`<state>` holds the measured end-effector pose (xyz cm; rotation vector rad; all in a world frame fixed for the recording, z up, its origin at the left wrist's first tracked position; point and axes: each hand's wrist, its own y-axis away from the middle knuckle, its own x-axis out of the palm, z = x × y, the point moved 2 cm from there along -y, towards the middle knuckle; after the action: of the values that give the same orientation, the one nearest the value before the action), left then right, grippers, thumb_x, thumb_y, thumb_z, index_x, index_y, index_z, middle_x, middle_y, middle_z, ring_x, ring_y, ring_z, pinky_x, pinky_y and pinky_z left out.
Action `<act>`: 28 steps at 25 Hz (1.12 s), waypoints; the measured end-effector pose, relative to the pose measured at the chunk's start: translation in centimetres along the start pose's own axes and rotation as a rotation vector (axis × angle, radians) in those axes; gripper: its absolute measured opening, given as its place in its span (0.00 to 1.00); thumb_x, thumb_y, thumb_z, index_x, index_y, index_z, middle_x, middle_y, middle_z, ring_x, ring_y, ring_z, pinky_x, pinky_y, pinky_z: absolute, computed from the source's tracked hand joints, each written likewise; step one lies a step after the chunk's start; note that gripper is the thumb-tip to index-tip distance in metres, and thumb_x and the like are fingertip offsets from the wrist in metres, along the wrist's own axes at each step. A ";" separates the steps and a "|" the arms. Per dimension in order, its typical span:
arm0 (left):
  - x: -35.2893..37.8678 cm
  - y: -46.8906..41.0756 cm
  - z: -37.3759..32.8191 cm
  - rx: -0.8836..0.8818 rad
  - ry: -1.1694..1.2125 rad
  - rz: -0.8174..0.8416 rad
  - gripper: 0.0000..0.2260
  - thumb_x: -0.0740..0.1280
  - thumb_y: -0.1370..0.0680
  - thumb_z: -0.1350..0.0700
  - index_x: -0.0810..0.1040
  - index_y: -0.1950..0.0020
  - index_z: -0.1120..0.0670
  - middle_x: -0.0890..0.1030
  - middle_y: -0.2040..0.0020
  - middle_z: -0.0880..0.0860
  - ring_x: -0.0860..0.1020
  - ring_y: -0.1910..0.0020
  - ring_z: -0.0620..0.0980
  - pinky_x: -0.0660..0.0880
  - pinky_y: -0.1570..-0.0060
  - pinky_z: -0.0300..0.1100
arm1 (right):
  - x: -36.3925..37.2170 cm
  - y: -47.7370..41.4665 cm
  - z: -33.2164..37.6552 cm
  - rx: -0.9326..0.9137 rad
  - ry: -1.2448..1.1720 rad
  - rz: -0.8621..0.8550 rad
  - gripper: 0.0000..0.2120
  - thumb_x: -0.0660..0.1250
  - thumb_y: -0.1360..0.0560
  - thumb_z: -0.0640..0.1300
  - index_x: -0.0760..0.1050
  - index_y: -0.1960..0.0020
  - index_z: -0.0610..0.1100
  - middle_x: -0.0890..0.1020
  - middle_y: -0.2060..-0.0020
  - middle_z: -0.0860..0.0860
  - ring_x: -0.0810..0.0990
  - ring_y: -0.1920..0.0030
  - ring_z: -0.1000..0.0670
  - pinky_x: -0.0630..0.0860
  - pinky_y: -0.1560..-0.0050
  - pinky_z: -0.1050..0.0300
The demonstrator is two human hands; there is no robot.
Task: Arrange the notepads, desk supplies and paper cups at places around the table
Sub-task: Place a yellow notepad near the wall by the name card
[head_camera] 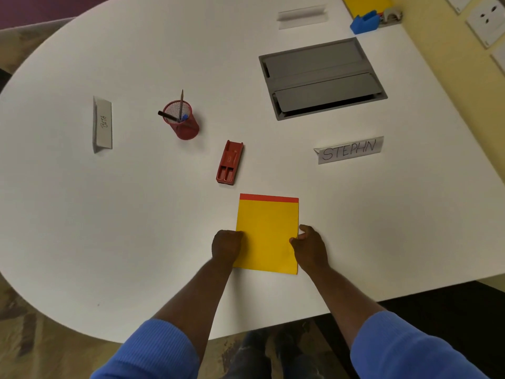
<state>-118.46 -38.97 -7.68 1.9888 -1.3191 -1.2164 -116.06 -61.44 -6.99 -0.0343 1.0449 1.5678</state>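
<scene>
yellow notepad [267,236], red strip along its far edge, is seen lying flat on the white table [114,214], close to the near edge and directly in front of the person. it is flanked by both hands.

left hand [226,246]: set against the pad's left edge, knuckles up, fingers curled and packed together. fingertips are hidden under the hand, so whether the edge is actually gripped cannot be told.

right hand [311,247]: fingers curled together onto the pad's right edge, thumb held out just beside that edge. blue sleeves are pushed up both forearms.

just beyond the pad's far left corner, apart from it, a red stapler [230,166] is laid flat, long axis running away from the person. further out and to the left a red mesh pen cup [181,121] stands with a few pens in it.

a folded name card marked "stephn" [349,150] is placed beyond the pad to the right; another marked "beta" [103,123] is set well off to the left, turned sideways. a grey cable hatch [322,77] is recessed in the tabletop past the "stephn" card.

at the far end are noted a third name card [302,15], a second yellow notepad [366,4] and a blue holder [364,21] touching it.
</scene>
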 end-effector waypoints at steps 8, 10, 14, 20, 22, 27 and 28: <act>-0.7 -0.4 0.5 0.102 -0.003 -0.012 0.07 0.70 0.21 0.61 0.83 0.43 0.60 0.83 0.41 0.60 0.80 0.41 0.60 0.76 0.36 0.54 | -0.1 0.3 0.0 -0.077 0.100 -0.057 0.17 0.71 0.22 0.40 0.74 0.35 0.39 0.77 0.40 0.41 0.79 0.43 0.44 0.73 0.45 0.57; -1.3 0.0 0.8 0.082 0.139 0.033 0.06 0.72 0.22 0.63 0.84 0.47 0.55 0.84 0.44 0.58 0.81 0.47 0.57 0.79 0.43 0.51 | -0.6 0.5 0.0 -0.062 0.092 -0.045 0.18 0.70 0.21 0.41 0.74 0.33 0.40 0.77 0.38 0.42 0.80 0.43 0.45 0.72 0.45 0.60; -1.4 1.0 0.1 0.080 0.299 0.114 0.10 0.73 0.24 0.67 0.86 0.53 0.52 0.87 0.52 0.56 0.84 0.57 0.54 0.81 0.52 0.47 | -2.5 1.2 -0.3 -0.027 0.087 -0.023 0.20 0.67 0.19 0.42 0.73 0.29 0.40 0.77 0.34 0.42 0.78 0.36 0.45 0.69 0.39 0.60; 0.3 3.0 -2.6 0.114 0.399 0.248 0.09 0.71 0.23 0.68 0.85 0.45 0.58 0.87 0.56 0.54 0.85 0.58 0.54 0.82 0.60 0.44 | -7.2 1.1 -0.2 -0.062 0.106 -0.077 0.16 0.63 0.18 0.40 0.75 0.32 0.38 0.80 0.35 0.41 0.77 0.34 0.43 0.68 0.39 0.60; 1.5 3.9 -3.4 0.121 0.413 0.277 0.10 0.71 0.23 0.68 0.85 0.45 0.58 0.87 0.56 0.55 0.86 0.59 0.54 0.82 0.62 0.42 | -9.6 0.9 -0.6 -0.065 0.096 -0.093 0.14 0.63 0.19 0.38 0.78 0.35 0.37 0.81 0.38 0.41 0.78 0.36 0.42 0.70 0.38 0.59; 6.0 7.4 -5.2 0.175 0.459 0.302 0.10 0.70 0.23 0.69 0.84 0.44 0.58 0.88 0.58 0.52 0.87 0.62 0.49 0.81 0.66 0.39 | -15.9 0.0 -2.2 -0.127 0.003 -0.083 0.08 0.66 0.21 0.34 0.82 0.46 0.37 0.85 0.50 0.40 0.83 0.46 0.40 0.77 0.41 0.47; 7.1 8.6 -5.5 0.189 0.473 0.288 0.11 0.70 0.23 0.69 0.84 0.43 0.59 0.88 0.58 0.52 0.87 0.62 0.49 0.81 0.66 0.39 | -17.4 -0.1 -2.5 -0.145 -0.017 -0.087 0.07 0.66 0.22 0.34 0.82 0.47 0.37 0.85 0.50 0.40 0.83 0.46 0.39 0.77 0.41 0.47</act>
<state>-116.84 -49.59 -1.39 1.9600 -1.4392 -0.4647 -111.86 -76.51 0.96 -0.1635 0.9032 1.5599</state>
